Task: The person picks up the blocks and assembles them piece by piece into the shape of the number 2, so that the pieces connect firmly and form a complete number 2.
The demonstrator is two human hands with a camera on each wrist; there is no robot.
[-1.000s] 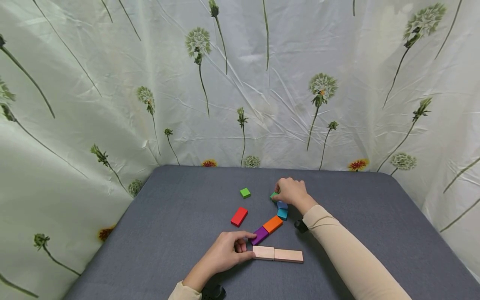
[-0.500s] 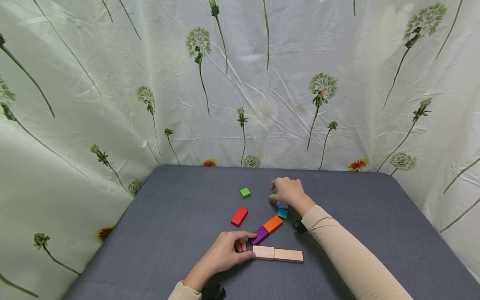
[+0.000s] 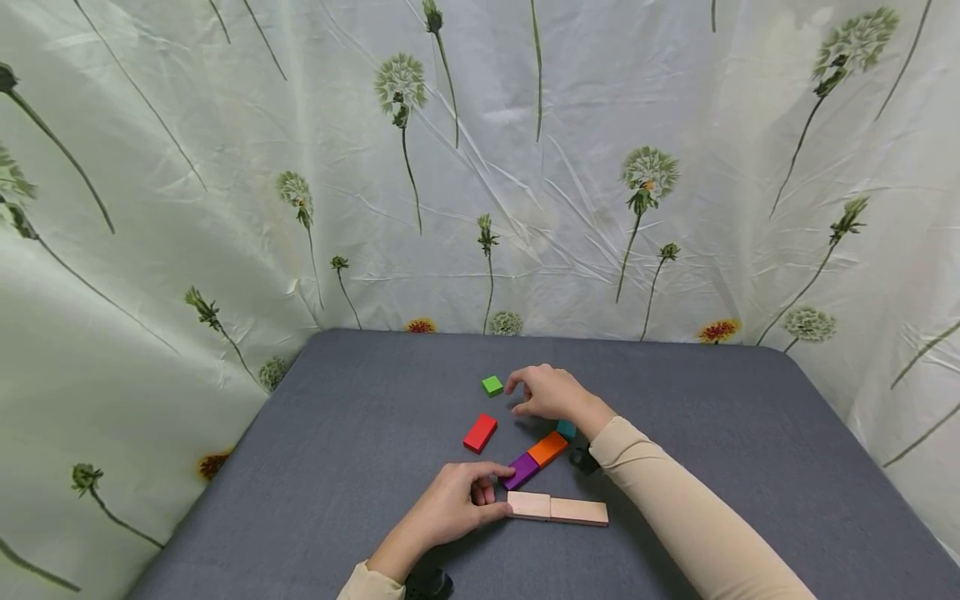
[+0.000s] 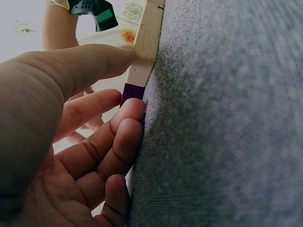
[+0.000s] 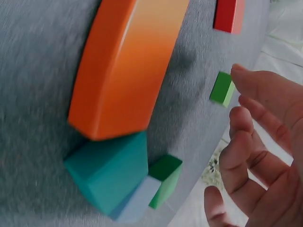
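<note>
My left hand (image 3: 453,504) lies low on the table, thumb at the end of a plain wooden block (image 3: 528,505) and index fingertip at a purple block (image 3: 520,472). A second wooden block (image 3: 579,512) continues that row. Beyond the purple one, an orange block (image 3: 548,448) and a teal block (image 3: 566,429) follow in a bent line. In the right wrist view, a pale blue block (image 5: 137,198) and a dark green block (image 5: 166,179) extend it. My right hand (image 3: 551,393) holds nothing, fingers spread just right of a light green block (image 3: 492,386).
A red block (image 3: 480,433) lies left of the line of blocks, apart from it. Behind the grey table (image 3: 375,400) hangs a white curtain (image 3: 555,208) printed with dandelions.
My right hand has let go of the dark green block and moved left, towards the light green one. The left hand has stayed in place.
</note>
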